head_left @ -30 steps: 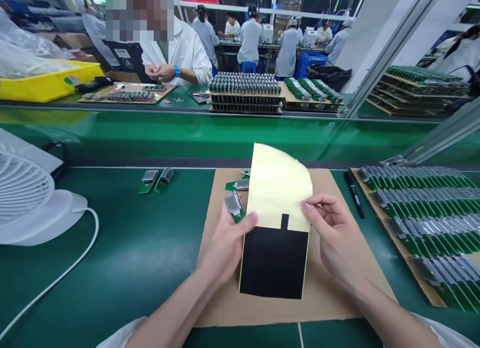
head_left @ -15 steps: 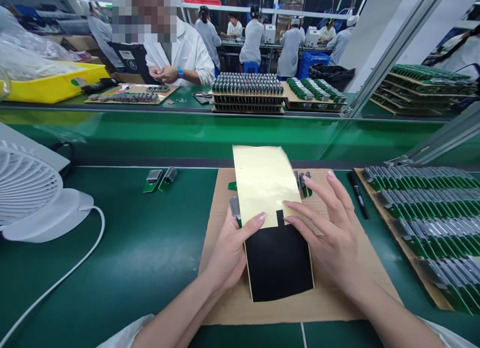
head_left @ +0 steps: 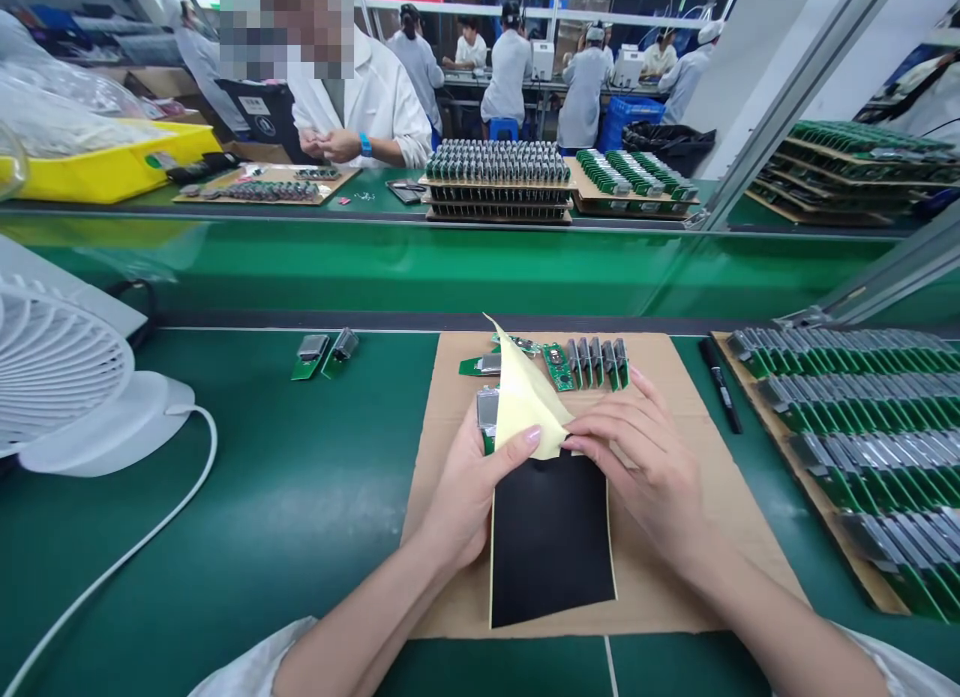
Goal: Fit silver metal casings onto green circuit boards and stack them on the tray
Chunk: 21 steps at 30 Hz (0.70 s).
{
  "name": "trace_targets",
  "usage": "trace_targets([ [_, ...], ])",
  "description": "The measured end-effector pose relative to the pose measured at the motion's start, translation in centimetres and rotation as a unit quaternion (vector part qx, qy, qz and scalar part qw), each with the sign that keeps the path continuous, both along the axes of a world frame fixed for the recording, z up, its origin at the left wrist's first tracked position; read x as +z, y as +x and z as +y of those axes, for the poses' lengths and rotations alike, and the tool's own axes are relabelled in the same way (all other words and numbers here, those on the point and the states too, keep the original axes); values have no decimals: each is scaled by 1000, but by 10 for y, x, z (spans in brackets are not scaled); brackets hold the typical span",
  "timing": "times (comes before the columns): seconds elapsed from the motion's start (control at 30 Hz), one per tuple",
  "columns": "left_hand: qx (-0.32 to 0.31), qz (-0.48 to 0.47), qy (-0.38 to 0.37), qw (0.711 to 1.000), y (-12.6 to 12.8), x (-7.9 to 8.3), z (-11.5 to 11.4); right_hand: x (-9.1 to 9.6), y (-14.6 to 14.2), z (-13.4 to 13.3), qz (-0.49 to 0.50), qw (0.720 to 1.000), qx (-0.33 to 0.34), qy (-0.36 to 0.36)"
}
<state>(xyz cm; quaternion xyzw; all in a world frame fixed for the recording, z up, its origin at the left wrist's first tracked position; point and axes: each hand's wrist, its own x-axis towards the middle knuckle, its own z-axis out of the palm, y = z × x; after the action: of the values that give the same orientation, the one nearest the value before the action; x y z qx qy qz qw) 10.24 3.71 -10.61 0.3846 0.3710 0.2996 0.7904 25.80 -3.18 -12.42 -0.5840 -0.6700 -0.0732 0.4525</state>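
Note:
My left hand [head_left: 471, 485] grips a sheet of black stickers [head_left: 552, 537] on pale yellow backing [head_left: 525, 402], thumb pressed on the bent-back yellow part. A small green circuit board with a metal module [head_left: 487, 415] is also held in its fingers behind the sheet. My right hand [head_left: 651, 467] pinches at the top edge of the black area, fingers closed on it. Both hands hover over a brown cardboard mat [head_left: 675, 567]. A short row of green boards [head_left: 596, 362] lies on the mat just beyond my hands.
A tray of green boards [head_left: 847, 427] lies at the right, with a black marker [head_left: 720, 385] beside it. Two loose boards [head_left: 326, 352] sit to the left. A white fan [head_left: 67, 377] with its cable stands far left. Across the green conveyor [head_left: 375, 267] a person works.
The yellow backing, upright before, has been folded down toward me. My right hand went from spread fingers to a pinch at the black sheet's top edge. The row of boards behind came into view.

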Motion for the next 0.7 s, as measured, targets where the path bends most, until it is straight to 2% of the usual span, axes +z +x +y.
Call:
trace_targets([
  [0.23,-22,-7,-46,999,-1,2,-1,2,0,-3,3,1000,-2,16],
  [0.5,10,11,-4,1000,-1,1,-1,-3,1,-1,28,1000,3,1],
  [0.7,-15,28,-41,999,-2,3,1,-4,-3,0,18,1000,6,9],
])
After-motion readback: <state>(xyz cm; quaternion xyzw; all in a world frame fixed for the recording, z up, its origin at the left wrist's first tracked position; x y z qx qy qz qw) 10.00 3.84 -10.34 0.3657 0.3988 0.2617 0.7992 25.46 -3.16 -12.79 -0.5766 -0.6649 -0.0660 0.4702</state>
